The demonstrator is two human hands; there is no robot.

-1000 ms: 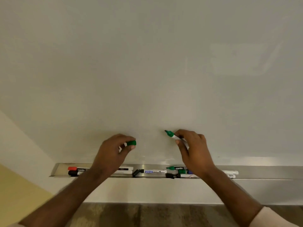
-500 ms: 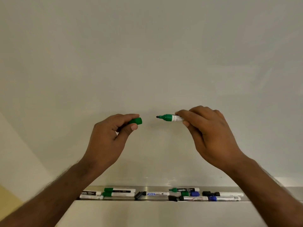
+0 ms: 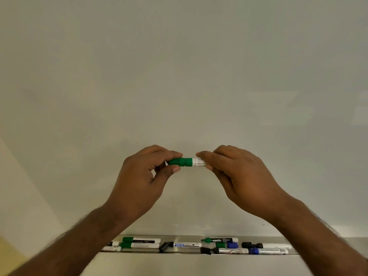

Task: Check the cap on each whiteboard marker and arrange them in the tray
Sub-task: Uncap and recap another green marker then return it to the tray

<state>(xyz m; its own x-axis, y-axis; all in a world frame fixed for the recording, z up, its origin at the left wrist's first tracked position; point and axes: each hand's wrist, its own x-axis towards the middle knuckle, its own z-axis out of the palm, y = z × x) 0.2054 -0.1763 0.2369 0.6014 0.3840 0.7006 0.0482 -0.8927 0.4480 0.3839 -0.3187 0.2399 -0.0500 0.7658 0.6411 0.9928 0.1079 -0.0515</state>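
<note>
In front of the whiteboard, both hands hold one green marker [image 3: 194, 162] level at chest height. My left hand [image 3: 143, 176] pinches its green cap [image 3: 177, 161] between thumb and fingers. My right hand [image 3: 235, 174] grips the white barrel. The cap sits on the marker's end. Below, the metal tray [image 3: 318, 246] holds several markers: two green-capped ones [image 3: 139, 242] at left, a black-capped one [image 3: 181, 245] in the middle, an uncapped green marker [image 3: 219, 240], and black and blue ones [image 3: 264, 248] at right.
The whiteboard [image 3: 183, 76] fills the view above the hands. Its left edge meets a pale wall [image 3: 20, 196] with a yellow patch at the bottom left. A loose black cap [image 3: 205, 250] lies in the tray.
The two hands have come together: the green cap, earlier held apart in the left hand, now sits on the marker's tip. The view has tilted down slightly.
</note>
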